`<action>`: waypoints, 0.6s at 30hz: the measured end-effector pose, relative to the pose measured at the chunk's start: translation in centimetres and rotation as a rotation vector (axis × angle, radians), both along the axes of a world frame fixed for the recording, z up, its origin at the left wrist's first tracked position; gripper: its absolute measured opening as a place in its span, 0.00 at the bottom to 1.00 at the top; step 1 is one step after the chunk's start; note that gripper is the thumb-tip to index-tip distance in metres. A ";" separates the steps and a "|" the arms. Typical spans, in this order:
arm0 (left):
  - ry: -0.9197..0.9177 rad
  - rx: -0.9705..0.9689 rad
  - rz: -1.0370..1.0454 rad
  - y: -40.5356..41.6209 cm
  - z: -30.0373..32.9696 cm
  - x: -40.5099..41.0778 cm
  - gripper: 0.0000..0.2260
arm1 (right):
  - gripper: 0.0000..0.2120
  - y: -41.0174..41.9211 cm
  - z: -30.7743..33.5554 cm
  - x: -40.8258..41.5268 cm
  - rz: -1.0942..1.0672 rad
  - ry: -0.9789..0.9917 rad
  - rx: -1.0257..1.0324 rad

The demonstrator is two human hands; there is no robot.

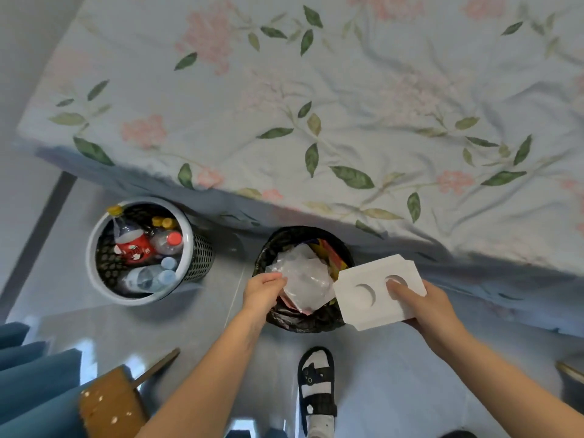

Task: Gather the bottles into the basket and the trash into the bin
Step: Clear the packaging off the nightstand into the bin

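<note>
**Head view: trash going into the bin, bottles already basketed**

Head camera looks straight down at two containers on the floor beside a bed with a floral cover (316, 105). The step in hand looks like the trash half of the job. The left hand (264, 292) is closed in a pinch on a crumpled clear plastic bag (303, 279) that sits in the mouth of the bin (286, 320), a round bin lined with a black bag. The right hand (423, 306) grips a flat white cardboard insert (376, 295) with two crescent cut-outs, thumb on top, fingers beneath; the card hangs over the bin's right rim, not yet inside.

Next, I judge, the left hand needs to let go of the plastic or press it down, and the right hand has to tilt or fold the card so it passes the rim, since the plastic fills much of the opening and the card is wide.

As to contents: the bin holds the plastic bag and some orange and yellow wrappers (328, 251) behind it. The basket (94, 248), a grey-rimmed mesh tub well to the left of the bin, holds several bottles (148, 245): a red-labelled one, one with a red cap, blue-capped clear ones, and yellow caps. No loose bottles or trash show on the bed cover.
</note>
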State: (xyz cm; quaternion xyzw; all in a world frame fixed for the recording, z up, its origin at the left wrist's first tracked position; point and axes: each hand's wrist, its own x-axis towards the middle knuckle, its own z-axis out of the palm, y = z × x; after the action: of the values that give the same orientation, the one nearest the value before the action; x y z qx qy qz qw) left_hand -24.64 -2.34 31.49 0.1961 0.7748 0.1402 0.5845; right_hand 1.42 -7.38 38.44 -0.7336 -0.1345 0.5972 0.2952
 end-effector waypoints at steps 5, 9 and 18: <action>0.179 0.124 -0.239 0.0 4.6 -2.3 0.05 | 0.07 2.7 -0.8 -5.4 0.098 0.032 0.043; 0.334 0.253 -0.523 -0.2 6.6 -3.5 0.04 | 0.05 3.7 -5.4 -8.3 0.249 -0.052 0.018; 0.422 0.264 -0.742 -1.8 6.2 -1.8 0.07 | 0.19 1.2 -10.3 -7.3 0.795 -0.427 -0.163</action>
State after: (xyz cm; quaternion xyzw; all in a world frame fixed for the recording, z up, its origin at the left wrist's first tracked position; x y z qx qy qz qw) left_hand -26.47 -4.19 37.65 0.5578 0.7299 -0.0244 0.3944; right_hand -5.91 -6.17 28.15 -0.7525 -0.4160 0.5082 -0.0496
